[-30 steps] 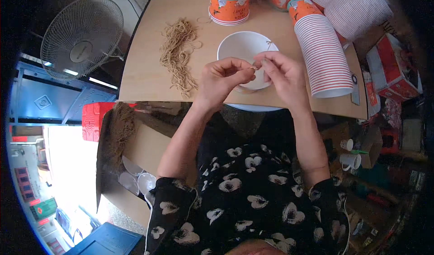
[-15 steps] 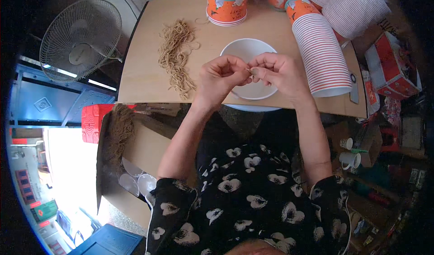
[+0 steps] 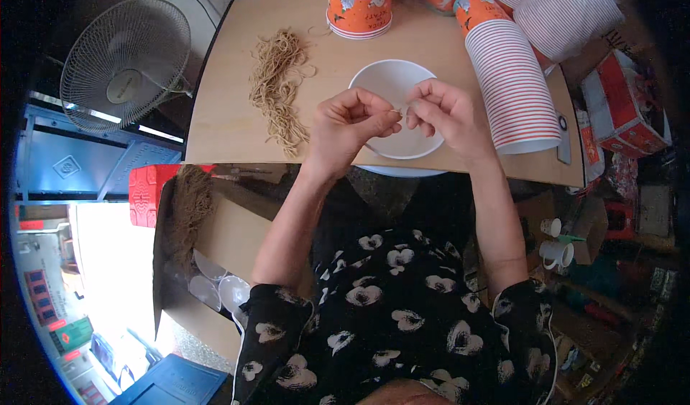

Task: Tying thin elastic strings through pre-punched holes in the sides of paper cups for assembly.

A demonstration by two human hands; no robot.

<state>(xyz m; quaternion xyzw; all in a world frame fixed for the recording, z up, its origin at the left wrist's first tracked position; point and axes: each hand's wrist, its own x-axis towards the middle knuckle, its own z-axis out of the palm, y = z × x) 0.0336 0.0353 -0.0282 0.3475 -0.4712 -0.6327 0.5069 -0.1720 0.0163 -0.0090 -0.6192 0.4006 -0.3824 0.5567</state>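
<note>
My left hand (image 3: 357,123) is closed in a pinch over the near part of a white bowl-shaped tub (image 3: 392,74). A thin tan strand (image 3: 397,112) shows at its fingertips. Just to the right, my right hand (image 3: 447,117) has bent fingers, with thumb and forefinger close together. Whatever lies in them is too small to make out. A narrow gap separates the fingertips of the two hands. On the table left of the tub lies a loose pile of tan cords (image 3: 279,92), looped and tangled.
An orange paper bucket (image 3: 359,10) stands at the back of the table (image 3: 223,103). A long stack of nested paper buckets (image 3: 510,89) lies at the right, with wrapped stacks (image 3: 568,13) behind. A fan (image 3: 126,63) is at left. Below it, a cardboard box (image 3: 237,225) holds more cord.
My right hand has drawn a little to the right, so the fingertips that met before are now slightly apart. My left hand keeps its pinch in nearly the same place.
</note>
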